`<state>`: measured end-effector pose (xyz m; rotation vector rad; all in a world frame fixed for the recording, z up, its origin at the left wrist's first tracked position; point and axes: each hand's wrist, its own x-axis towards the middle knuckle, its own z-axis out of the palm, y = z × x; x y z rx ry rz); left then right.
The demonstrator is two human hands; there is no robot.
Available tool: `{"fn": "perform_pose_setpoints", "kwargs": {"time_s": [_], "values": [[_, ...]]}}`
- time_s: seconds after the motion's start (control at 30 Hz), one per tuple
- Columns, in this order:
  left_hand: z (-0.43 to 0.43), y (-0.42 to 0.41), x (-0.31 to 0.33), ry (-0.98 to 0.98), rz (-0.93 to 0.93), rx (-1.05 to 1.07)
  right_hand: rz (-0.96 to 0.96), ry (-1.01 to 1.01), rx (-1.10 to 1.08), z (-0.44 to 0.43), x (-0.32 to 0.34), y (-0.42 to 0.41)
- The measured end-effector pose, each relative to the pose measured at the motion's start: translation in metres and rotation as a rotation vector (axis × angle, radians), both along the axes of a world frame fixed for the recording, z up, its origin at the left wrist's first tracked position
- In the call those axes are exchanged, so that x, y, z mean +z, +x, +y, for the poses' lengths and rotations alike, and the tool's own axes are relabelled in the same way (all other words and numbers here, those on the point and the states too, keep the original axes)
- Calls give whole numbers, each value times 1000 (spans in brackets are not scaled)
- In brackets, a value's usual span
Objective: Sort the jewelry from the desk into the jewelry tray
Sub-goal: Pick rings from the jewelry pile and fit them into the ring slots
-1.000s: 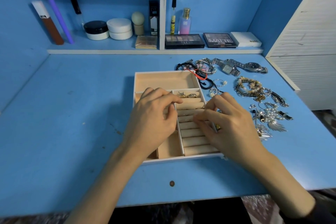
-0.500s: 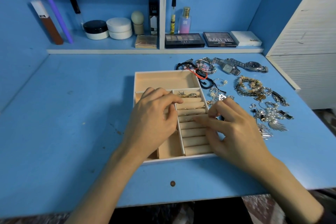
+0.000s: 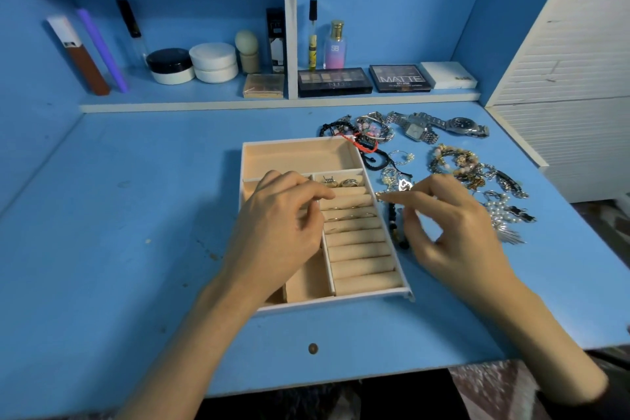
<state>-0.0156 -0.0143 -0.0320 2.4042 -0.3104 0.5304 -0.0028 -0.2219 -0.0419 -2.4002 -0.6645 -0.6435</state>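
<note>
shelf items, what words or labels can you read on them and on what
"MATTE": on the right eyeshadow palette; small print beneath is blurred.
"SB": on the pink perfume bottle.
Left eyeshadow palette: faint word, perhaps "NUDES", unsure.
Black box and brown tube: labels too small.

Single head view: looks forward-down (steeply), close over blue desk point(image 3: 136, 215), shelf beyond.
</note>
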Motion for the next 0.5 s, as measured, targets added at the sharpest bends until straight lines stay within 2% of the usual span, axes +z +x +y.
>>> {"fn": "perform_pose_setpoints", "kwargs": {"time_s": [0.23, 0.33, 0.5], "values": [[-28, 10, 19, 52, -6, -48, 123, 285, -229, -55, 7, 22], [-48, 23, 24, 66, 40, -146, 119, 343, -267, -65, 1, 26], [-80, 54, 28, 209, 152, -267, 59, 380, -266, -64, -9, 25]]}}
